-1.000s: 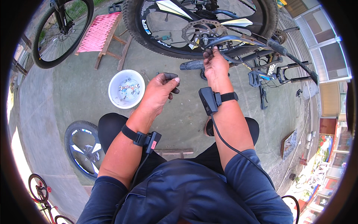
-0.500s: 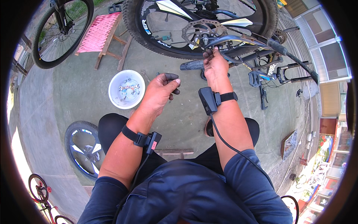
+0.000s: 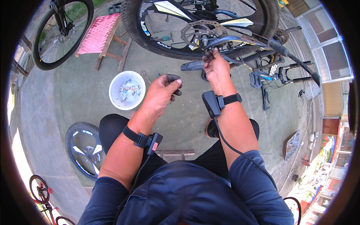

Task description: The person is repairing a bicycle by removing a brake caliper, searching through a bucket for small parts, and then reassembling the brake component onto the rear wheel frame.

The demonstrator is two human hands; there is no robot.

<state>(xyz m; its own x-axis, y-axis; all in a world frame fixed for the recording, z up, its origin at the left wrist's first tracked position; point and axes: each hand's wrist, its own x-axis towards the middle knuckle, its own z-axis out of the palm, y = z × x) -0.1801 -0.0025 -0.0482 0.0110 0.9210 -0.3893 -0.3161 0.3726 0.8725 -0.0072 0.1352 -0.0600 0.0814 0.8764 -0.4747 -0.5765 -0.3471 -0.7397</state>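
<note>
Beside the rear hub of a bicycle (image 3: 243, 58) lying on its side, my right hand (image 3: 216, 69) has its blackened fingertips closed at the frame end, just below the brake disc (image 3: 191, 32). What they pinch there is too small to make out. The large black wheel (image 3: 129, 33) with yellow-and-white spokes sits in the frame. My left hand (image 3: 161, 92) hovers over the ground, apart from the bicycle, fingers curled and thumb against them. Whether a small part is inside it is hidden. To its left stands a white bowl (image 3: 113, 98) with wrenches (image 3: 129, 89) and small metal parts.
A folding stool (image 3: 98, 35) with a pink woven seat stands at the far left, near another bicycle's wheel (image 3: 36, 52). A loose wheel (image 3: 71, 144) lies by my left knee. A pedal (image 3: 256, 79) and fork (image 3: 290, 77) stick out on the right.
The brake disc and wheel have shifted very slightly left. My right fingertips have moved a little left with them, still at the frame end. My left hand stays nearly in place.
</note>
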